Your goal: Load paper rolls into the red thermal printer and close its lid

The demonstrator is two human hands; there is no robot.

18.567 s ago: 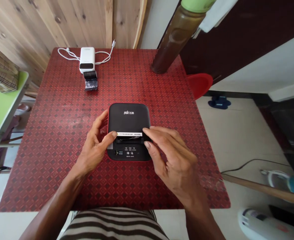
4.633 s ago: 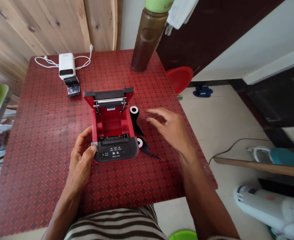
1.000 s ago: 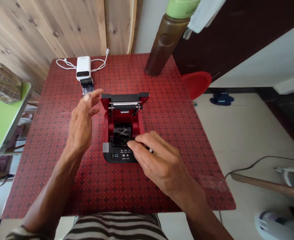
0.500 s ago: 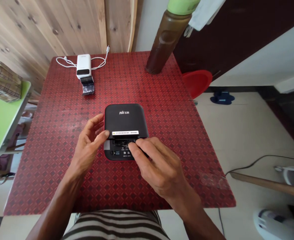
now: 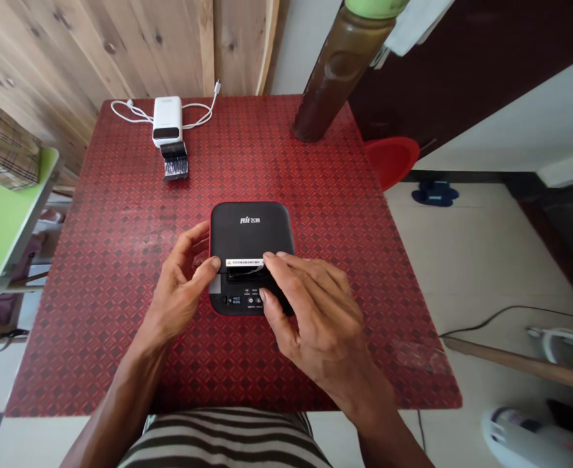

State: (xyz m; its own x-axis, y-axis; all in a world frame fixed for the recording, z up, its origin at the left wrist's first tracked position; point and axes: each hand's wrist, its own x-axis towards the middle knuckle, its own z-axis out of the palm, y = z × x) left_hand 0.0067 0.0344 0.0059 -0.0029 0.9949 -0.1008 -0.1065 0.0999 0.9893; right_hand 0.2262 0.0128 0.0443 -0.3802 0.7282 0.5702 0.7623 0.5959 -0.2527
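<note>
A black label printer (image 5: 250, 237) with a white logo and a warning strip lies flat on the red patterned table (image 5: 134, 195). Its lid is down, and a thin bit of film or paper (image 5: 247, 273) shows in the front slot. My left hand (image 5: 181, 286) grips the printer's left edge, thumb on the top corner, fingers along the side. My right hand (image 5: 310, 305) reaches over the front right part. Its index fingertip touches the lid edge by the warning strip, and the thumb, held apart, is over the control panel. Nothing shows between these fingers.
At the back left lies a white power bank (image 5: 168, 120) with a white cable, and a crumpled black strip (image 5: 173, 162) below it. A tall brown bottle (image 5: 342, 71) with a green lid stands at the back right. Beyond the right edge is a red stool (image 5: 392, 160).
My right fingers, pinched at the front slot before, have spread, with the index finger now up at the lid's edge. My left hand stays at the printer's side. The view has shifted slightly.
</note>
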